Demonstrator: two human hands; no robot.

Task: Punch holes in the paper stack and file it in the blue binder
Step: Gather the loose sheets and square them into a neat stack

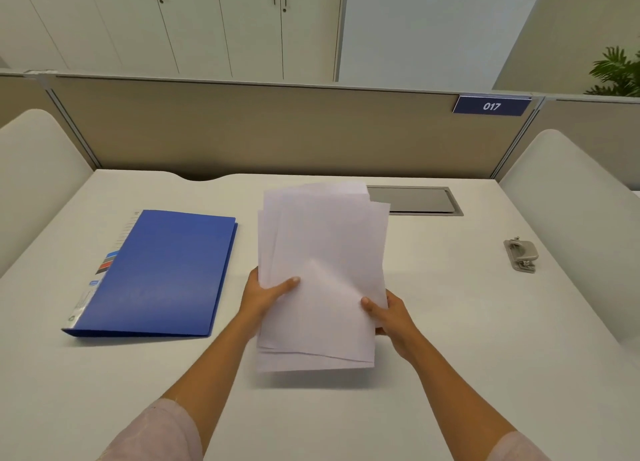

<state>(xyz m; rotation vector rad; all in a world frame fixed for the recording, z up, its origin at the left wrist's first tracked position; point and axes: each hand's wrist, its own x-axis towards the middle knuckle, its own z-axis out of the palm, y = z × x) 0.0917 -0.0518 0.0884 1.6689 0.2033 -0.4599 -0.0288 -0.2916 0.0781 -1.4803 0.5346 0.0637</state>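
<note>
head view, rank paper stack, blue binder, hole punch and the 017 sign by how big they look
1. paper stack and blue binder: look alike, and the stack is lifted nearer the camera, so unranked
2. 017 sign
3. hole punch

White desk [346,419]: blue binder [156,273], grey hole punch [521,254].

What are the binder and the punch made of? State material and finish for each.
Blue binder: likely plastic, semi-matte; thin flat cover with soft sheen, clear spine pocket.
Hole punch: looks like grey metal, dull finish, though painted plastic cannot be ruled out at this size.
</note>
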